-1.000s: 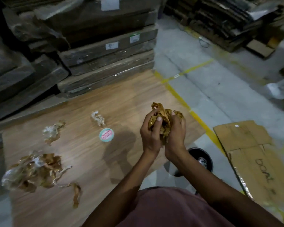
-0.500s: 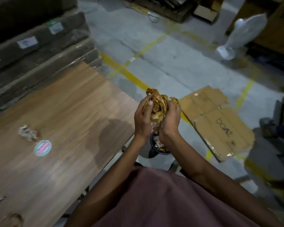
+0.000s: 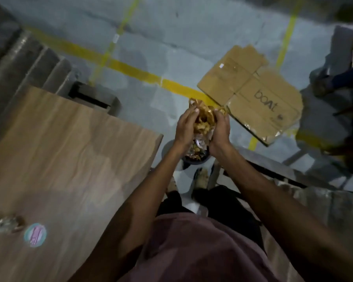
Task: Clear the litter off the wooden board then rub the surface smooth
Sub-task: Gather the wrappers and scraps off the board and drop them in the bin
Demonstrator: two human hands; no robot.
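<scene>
A crumpled wad of brown tape point(image 3: 205, 121) is being squeezed between the left hand point(image 3: 185, 127) and the right hand point(image 3: 219, 130), with the fingers of both curled round it from either side. The wad is being held off the wooden board point(image 3: 69, 151), out past its right edge, directly above a dark bin point(image 3: 196, 157) on the floor in which more scraps are being kept. On the board, near its left edge, a small crumpled scrap point(image 3: 5, 223) is lying just beside a round pale sticker point(image 3: 35, 235); the two are being left apart from the hands. A flattened cardboard box point(image 3: 251, 92) is being seen on the grey floor beyond the hands, across a yellow floor line point(image 3: 130, 69).
</scene>
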